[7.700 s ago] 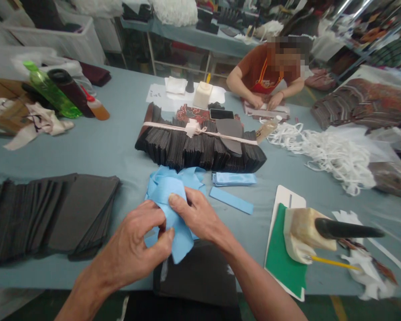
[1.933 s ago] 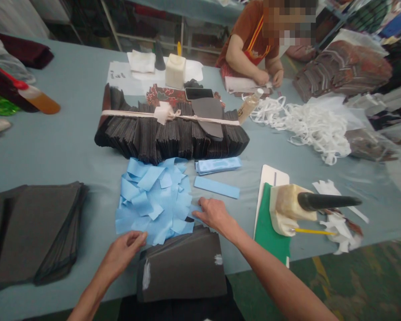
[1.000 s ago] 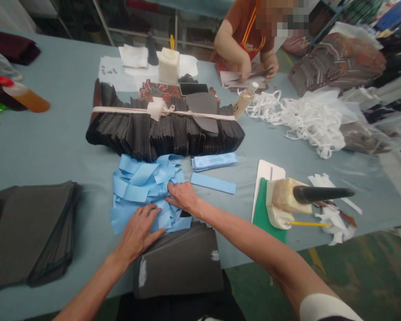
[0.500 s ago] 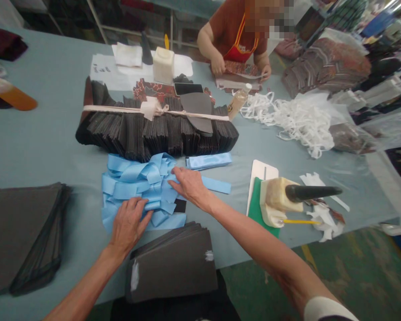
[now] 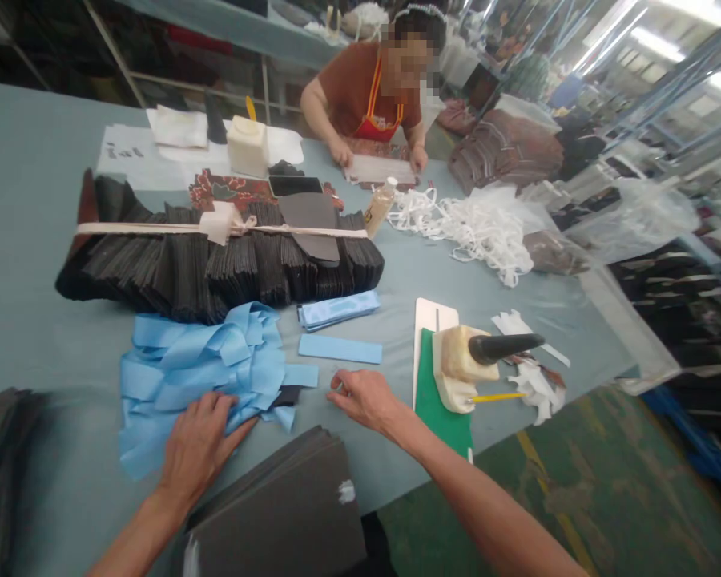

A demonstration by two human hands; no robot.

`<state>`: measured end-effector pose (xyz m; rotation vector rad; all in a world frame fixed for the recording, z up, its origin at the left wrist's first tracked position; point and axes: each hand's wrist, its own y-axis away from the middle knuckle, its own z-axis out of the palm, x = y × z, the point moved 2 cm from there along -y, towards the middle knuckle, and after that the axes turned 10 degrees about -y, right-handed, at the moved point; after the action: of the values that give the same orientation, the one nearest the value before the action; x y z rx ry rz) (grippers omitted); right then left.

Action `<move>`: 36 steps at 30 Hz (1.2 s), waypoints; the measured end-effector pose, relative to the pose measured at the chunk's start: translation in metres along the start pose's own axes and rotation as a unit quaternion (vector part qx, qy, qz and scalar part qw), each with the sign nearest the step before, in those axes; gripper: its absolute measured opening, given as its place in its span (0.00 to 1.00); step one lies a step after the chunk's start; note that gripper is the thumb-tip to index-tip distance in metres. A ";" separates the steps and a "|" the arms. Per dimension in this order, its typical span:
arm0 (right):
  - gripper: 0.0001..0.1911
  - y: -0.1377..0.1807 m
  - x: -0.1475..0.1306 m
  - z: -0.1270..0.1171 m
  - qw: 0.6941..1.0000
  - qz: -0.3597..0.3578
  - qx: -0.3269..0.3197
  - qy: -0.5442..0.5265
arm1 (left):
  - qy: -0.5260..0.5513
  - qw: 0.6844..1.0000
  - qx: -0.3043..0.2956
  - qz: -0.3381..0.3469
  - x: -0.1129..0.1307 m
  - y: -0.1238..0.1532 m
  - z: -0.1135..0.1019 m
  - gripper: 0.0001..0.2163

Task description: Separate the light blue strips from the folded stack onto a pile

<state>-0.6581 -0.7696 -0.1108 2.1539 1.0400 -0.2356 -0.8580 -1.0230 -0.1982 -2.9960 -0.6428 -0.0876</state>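
My left hand [image 5: 197,441] lies flat, fingers spread, on the near edge of a loose heap of light blue strips [image 5: 198,370]. A small black piece [image 5: 287,394] peeks out from under the heap's right side. My right hand [image 5: 364,397] rests on the bare table [image 5: 30,336] to the right of the heap, fingers lightly curled, with nothing visible in it. One single blue strip [image 5: 340,349] lies just beyond that hand, and a small stack of blue strips [image 5: 339,309] sits further back. A stack of dark grey sheets [image 5: 282,517] lies at the near edge between my arms.
A big tied bundle of black pieces [image 5: 216,260] stands behind the blue heap. To the right are a green and white board [image 5: 441,397] and a cream block with a black handle [image 5: 474,361]. White tangled strips [image 5: 469,228] lie beyond. A person in an orange top [image 5: 366,88] works opposite.
My right hand has come off the blue heap and moved right onto the bare table. My left hand stays pressed on the heap. The view has swung to the right.
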 end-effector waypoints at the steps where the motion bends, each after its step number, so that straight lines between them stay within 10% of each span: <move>1: 0.11 0.004 0.007 -0.001 1.000 0.012 0.011 -0.003 | -0.001 1.000 0.002 -0.014 -0.001 -0.005 -0.001 0.24; 9: 0.13 0.005 0.048 -0.008 0.990 0.061 0.126 -0.020 | 0.088 0.995 -0.013 -0.035 -0.001 -0.003 -0.010 0.40; 19: 0.20 -0.051 0.034 -0.006 0.981 -0.011 0.189 0.029 | 0.203 0.958 -0.045 -0.197 -0.004 0.018 -0.057 0.30; 27: 0.25 -0.072 0.047 0.003 0.982 -0.032 0.172 0.065 | 0.198 0.849 -0.083 -0.483 -0.024 0.070 -0.103 0.32; 36: 0.25 -0.073 0.057 0.011 0.980 -0.070 0.167 0.087 | 0.241 0.782 -0.053 -0.573 -0.030 0.124 -0.101 0.31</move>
<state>-0.6735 -0.7119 -0.1825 2.4372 1.3343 -0.3118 -0.8384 -1.1564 -0.1073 -1.9907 -2.2207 -0.9064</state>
